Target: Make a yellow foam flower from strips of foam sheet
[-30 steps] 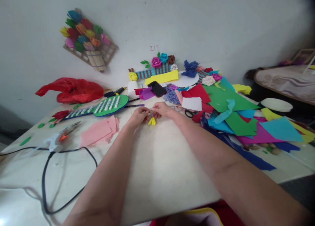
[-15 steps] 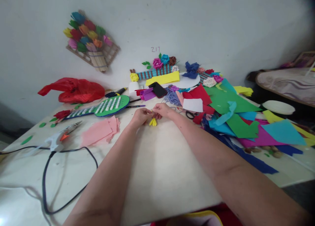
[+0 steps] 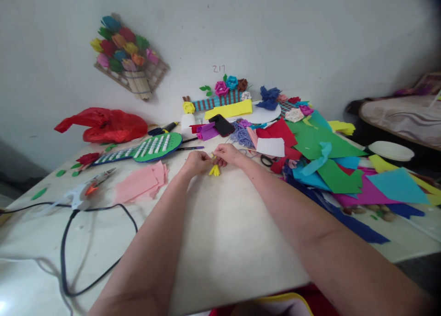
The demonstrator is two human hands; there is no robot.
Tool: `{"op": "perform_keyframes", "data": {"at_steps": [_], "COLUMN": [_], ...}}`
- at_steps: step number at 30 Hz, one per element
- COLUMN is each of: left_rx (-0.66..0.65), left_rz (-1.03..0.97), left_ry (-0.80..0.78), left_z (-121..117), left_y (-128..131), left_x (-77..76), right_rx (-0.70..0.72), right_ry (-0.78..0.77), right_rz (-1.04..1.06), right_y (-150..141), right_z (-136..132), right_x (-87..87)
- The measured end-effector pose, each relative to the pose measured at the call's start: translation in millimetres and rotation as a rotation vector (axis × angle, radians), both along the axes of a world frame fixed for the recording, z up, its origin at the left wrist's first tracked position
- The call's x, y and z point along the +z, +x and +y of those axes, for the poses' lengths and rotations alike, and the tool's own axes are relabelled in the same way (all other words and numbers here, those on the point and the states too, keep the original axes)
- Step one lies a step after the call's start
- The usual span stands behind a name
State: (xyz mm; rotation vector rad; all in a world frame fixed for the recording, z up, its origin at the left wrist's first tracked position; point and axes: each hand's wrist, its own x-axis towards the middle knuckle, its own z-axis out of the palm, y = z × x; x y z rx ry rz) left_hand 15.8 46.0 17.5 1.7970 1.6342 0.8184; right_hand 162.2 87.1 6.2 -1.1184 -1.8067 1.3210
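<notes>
Close together over the middle of the table, my left hand (image 3: 200, 162) and my right hand (image 3: 225, 154) pinch the top of a small yellow paper flower (image 3: 214, 170). Its petal-like strips hang down below my fingers, while its upper end is mostly hidden between the fingertips. Both hands are closed. A pair of dark-handled scissors (image 3: 266, 160) lies just right of my right hand, partly under paper. To the left of my left hand is a stack of pink paper (image 3: 139, 183).
A glue gun (image 3: 79, 195) with a looping black cord lies at left. Behind it are a green guitar-shaped craft (image 3: 156, 147) and a red plastic bag (image 3: 115, 125). A black phone (image 3: 221, 125) rests farther back. Coloured paper sheets (image 3: 325, 141) cover the right side.
My hands stay at the same spot with the yellow paper flower, the fingers shifting only slightly. The whole view has moved a tiny bit.
</notes>
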Motion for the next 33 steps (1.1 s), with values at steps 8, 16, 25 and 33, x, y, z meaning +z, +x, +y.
{"op": "perform_keyframes", "data": {"at_steps": [8,16,25,33], "left_rx": [-0.086,-0.075,-0.05,-0.011], "left_rz": [0.006,0.008,0.159,0.09], "left_ry": [0.002,0.011,0.086,0.109], "left_z": [-1.4,-0.9,2.9,-2.8], "left_y": [-1.6,-3.5,-3.1,-1.1], "left_x": [1.1,-1.8,-4.6,-1.7], "right_rx": [-0.019,-0.014,-0.011,-0.019], "right_ry": [0.0,0.04,0.078,0.055], "right_rz": [-0.01,-0.013,-0.023,-0.013], "right_y": [-0.6,-0.4,0.0,-0.9], "right_z": [-0.3,0.8,0.4,1.5], "right_x": [0.6,-1.5,-2.2,-2.7]}}
